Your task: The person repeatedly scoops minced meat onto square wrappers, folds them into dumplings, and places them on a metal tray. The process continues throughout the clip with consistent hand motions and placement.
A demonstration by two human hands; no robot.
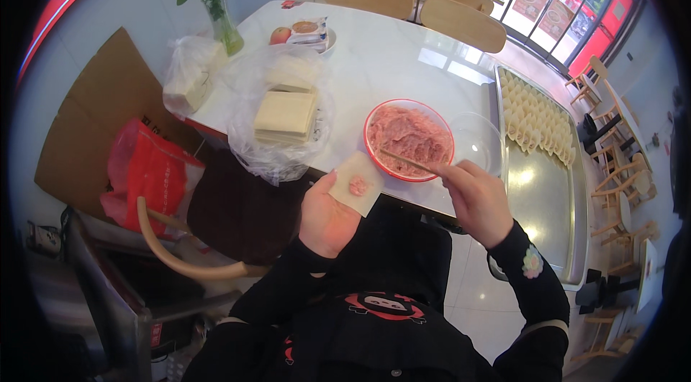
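Observation:
On the palm and fingers of my left hand [330,220] lies a square dough wrapper [345,174], its edge held under the thumb. A small dab of raw minced meat [358,185] sits at the wrapper's middle. My right hand [478,201] grips a thin wooden stick [407,160], whose far end rests at the meat in a red-rimmed white bowl [452,136]. Pink minced meat filling [407,131] heaps inside that bowl. To its left, a stack of square wrappers [285,116] lies on an opened clear plastic bag [245,136].
Rows of folded dumplings [534,112] fill the far part of a metal tray [545,209] at right. A clear round container [478,139] stands between bowl and tray. Farther back are a bagged block [189,77], a rose vase [229,39] and a snack bowl [330,39]. A wooden-armed chair [178,263] stands left.

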